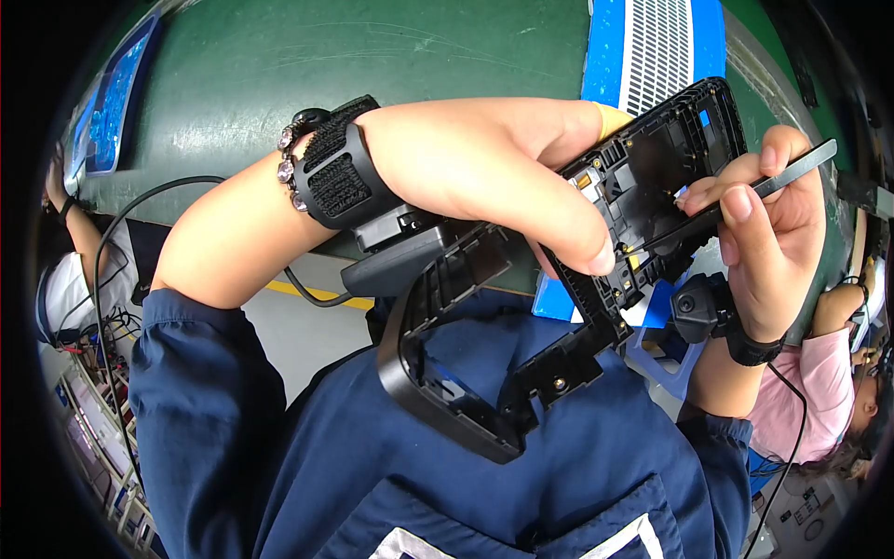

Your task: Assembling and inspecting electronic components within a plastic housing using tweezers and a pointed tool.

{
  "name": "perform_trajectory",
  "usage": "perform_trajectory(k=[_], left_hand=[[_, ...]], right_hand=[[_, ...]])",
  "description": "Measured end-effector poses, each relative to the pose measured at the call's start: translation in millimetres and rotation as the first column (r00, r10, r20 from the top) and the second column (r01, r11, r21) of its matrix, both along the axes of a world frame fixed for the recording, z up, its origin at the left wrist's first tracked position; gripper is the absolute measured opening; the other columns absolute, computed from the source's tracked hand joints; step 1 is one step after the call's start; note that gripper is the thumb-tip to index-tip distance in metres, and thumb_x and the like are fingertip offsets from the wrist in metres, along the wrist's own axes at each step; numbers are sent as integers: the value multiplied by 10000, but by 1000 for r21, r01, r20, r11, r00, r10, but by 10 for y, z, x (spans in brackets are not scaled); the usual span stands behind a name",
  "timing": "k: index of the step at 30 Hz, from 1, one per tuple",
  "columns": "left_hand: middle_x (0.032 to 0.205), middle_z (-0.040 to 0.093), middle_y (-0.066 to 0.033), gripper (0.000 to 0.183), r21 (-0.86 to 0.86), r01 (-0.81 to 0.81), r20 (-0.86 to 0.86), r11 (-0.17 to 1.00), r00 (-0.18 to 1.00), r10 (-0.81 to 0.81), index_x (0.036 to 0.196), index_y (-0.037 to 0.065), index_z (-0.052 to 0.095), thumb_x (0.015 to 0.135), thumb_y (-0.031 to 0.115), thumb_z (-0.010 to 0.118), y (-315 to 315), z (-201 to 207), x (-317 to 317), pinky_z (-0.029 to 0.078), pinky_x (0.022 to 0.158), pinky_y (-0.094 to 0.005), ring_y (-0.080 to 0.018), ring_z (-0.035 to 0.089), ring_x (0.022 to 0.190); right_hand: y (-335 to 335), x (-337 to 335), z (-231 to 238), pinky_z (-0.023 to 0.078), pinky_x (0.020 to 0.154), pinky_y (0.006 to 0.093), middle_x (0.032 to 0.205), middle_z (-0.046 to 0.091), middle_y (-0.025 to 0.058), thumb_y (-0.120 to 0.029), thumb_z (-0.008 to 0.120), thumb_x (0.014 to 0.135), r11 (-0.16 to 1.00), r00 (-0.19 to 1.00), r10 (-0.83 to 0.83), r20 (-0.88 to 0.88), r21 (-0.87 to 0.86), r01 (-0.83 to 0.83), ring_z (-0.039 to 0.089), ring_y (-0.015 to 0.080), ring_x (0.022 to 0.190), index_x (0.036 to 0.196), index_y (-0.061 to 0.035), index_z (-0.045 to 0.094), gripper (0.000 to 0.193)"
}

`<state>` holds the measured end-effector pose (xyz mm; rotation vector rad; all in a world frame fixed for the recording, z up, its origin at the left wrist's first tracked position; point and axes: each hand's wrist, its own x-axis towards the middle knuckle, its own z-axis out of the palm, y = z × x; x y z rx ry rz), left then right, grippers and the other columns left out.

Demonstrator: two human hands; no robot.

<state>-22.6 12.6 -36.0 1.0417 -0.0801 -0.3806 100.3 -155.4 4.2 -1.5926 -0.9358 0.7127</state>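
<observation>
My left hand (503,163) is closed round a black plastic device housing (568,368), its thumb pressed on the inner face. The housing is tilted, with a wide open frame at its lower end and small gold-coloured contacts and screws inside. A yellow finger cover (611,120) shows on a left fingertip behind its edge. In my right hand (778,242) are black tweezers (803,169); their thin tip reaches into the housing near my left thumb. The right fingers also hold a tiny pale piece (681,197) near the housing's interior, too small to name.
Beneath lies a green work table (419,56) with a blue holder bearing a white slotted sheet (656,47). A blue tray (121,98) lies at the far left. Black cables run from the wrist-worn devices. Other people sit at both sides, one in a pink top (808,396).
</observation>
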Motion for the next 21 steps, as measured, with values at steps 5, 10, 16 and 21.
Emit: perform_trajectory(k=[5,10,16,21], left_hand=[[799,546,-23,338,-6,9,-3,1000,1000,-9,951,-16,420,708,105,620,15,-26,-14,469,627,-197,-62,542,715],[951,511,-61,546,-10,17,-75,1000,997,-17,1088,-24,350,654,121,648,36,-40,-26,424,742,-241,-107,506,855],[1080,484,-89,733,51,39,-136,998,990,-32,1220,-28,287,611,135,663,45,-3,-20,392,820,-257,-134,471,964],[1073,486,-80,733,57,68,-165,996,985,-58,1223,-30,282,615,130,659,51,18,-16,398,798,-244,-125,470,952]], right_hand=[[21,-10,-25,380,483,140,694,565,130,-40,494,789,999,1000,9,-4,33,-9,491,85,480,963,-22,321,246],[42,-16,-60,336,433,118,706,572,133,-43,498,790,998,999,34,1,43,-34,486,74,478,964,-28,323,247],[32,6,-99,317,419,111,720,578,141,-45,499,794,998,999,34,-1,51,-34,448,49,450,961,-30,322,244],[29,-1,-117,354,444,122,719,573,157,-34,501,790,995,998,61,15,73,-62,457,64,458,957,-19,318,248]])
